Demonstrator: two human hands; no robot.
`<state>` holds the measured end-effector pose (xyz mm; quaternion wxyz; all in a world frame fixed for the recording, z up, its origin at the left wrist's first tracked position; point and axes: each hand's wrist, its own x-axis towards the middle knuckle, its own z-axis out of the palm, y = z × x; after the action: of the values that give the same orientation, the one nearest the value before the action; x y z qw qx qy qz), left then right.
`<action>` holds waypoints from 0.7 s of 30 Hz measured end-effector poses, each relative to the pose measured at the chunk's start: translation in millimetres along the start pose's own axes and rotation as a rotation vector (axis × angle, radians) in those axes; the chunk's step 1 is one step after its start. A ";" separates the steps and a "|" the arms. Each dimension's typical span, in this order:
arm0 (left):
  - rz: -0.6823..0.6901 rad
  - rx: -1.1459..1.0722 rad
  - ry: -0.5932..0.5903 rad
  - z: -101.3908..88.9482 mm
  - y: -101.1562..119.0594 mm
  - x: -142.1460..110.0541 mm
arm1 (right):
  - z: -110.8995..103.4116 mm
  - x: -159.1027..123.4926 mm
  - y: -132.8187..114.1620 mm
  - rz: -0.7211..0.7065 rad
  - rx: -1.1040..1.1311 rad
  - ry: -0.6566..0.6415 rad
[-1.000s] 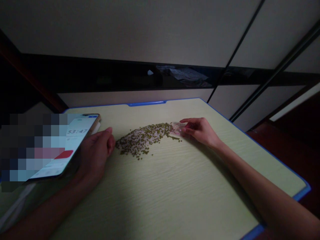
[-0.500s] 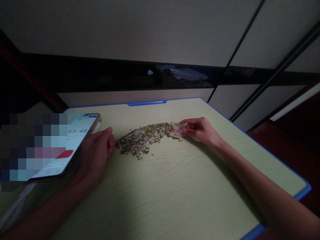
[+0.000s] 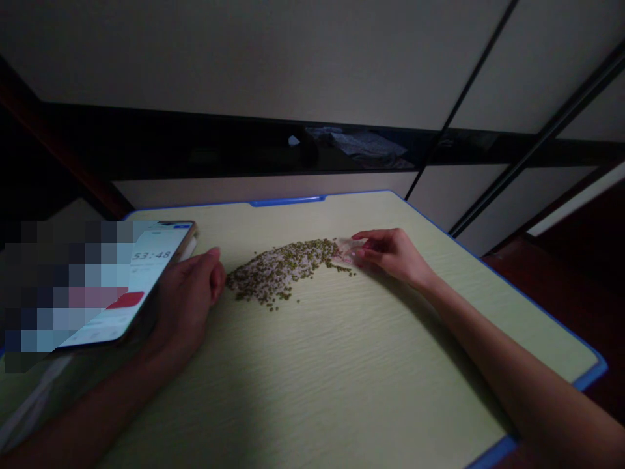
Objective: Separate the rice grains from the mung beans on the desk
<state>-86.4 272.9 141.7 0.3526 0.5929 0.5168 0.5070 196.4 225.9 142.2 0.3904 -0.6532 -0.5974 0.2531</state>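
A long heap of small green beans (image 3: 280, 268) lies on a pale wood-grain table (image 3: 342, 365) with a blue rim. My right hand (image 3: 390, 255) rests at the heap's right end, its fingers pinched on a small clear plastic piece (image 3: 347, 248). My left hand (image 3: 188, 299) lies on its side at the heap's left end, fingers curled, touching the nearest beans. Nothing shows inside the left hand.
A phone (image 3: 141, 277) with a lit timer screen leans at the left, just beside my left hand. Behind the table's far edge stand pale wall panels with a dark shelf gap (image 3: 312, 153). The floor at the right is dark red.
Almost nothing moved. My right fingers shifted slightly on the clear plastic piece, and the phone's timer went from 53:47 to 53:48.
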 end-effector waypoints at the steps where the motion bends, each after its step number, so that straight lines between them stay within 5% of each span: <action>1: 0.000 -0.004 -0.001 -0.3 -1.0 0.3 | 0.1 0.0 -0.1 -0.004 -0.001 -0.001; 21: 0.011 -0.009 0.028 1.0 -2.3 0.7 | -1.7 0.3 2.8 -0.008 0.028 -0.016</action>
<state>-86.1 274.2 139.4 0.3453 0.5868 0.5162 0.5196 199.5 225.9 141.0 0.3960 -0.6432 -0.5993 0.2651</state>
